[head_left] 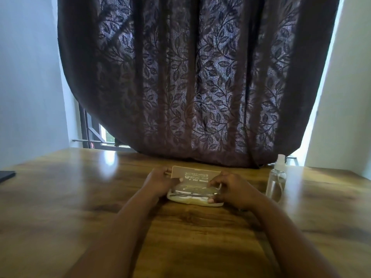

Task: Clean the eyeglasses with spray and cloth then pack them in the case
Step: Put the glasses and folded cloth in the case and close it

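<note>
- At the far left edge of the desk (60,197), a dark flat object (7,175) lies well apart from the work; what it is cannot be told, and it hinders nothing.
- Left of centre, the left hand (158,180) curls its fingers round the left end of the case (195,187), with fingertips at the hinge side and the thumb towards the raised lid. My reading is that it steadies the case so it will not slide on the glossy wood.
- At the centre, the case lies open with its tan lid tilted up and back, printed lettering facing the camera. The eyeglasses (195,192) lie folded inside the pale lower tray, lenses catching the light. A pale patch under them may be the cloth, but blur makes that unsure.
- Right of centre, the right hand (230,187) grips the right end of the case, fingers bent over the eyeglasses' end and the thumb on the front rim. Whether it is seating the eyeglasses or lifting them out cannot be told.
- Just beside the right hand, the spray bottle (276,181) stands upright, clear with a white cap, near enough that a careless elbow or wrist could tip it.
- Behind everything, a dark leaf-patterned curtain (190,77) hangs down to the desk's back edge, close behind the lid though apparently not touching it.
</note>
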